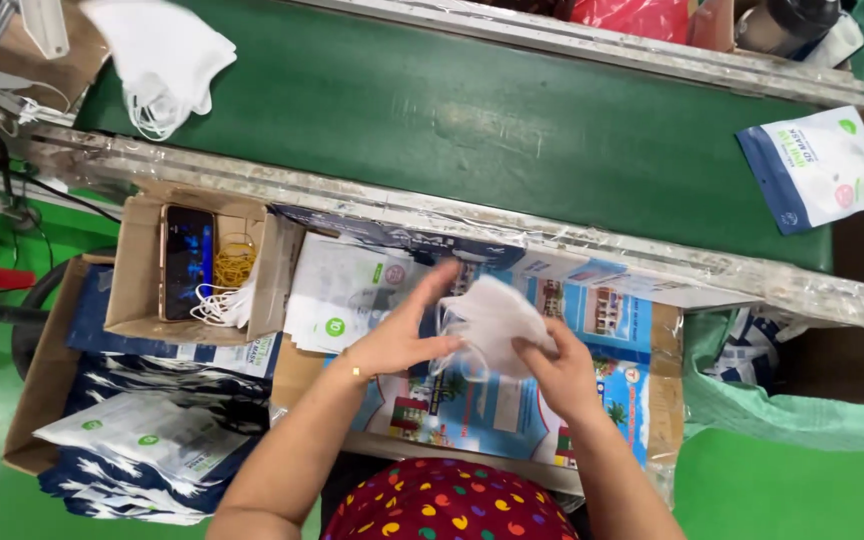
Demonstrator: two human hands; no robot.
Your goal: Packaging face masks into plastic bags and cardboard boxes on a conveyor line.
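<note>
I have both hands on a white mask (497, 325), held just above the printed cardboard worktop (512, 405) in front of me. My left hand (397, 340) lies half open against the mask's left edge, fingers stretched out and the thumb pressing under it; my right hand (552, 365) is closed on the lower right edge in a pinch. The mask looks light, soft and limp, a folded fabric shell with thin ear loops, so I judge it will sag and crease unless taken by its folded edges. Just left of my left hand lies a stack of flat glossy pouches (342, 295); beyond it a small cardboard box (142, 275) holds a phone (187, 262) and rubber bands (234, 265). Past both hands runs a green belt (452, 110).
</note>
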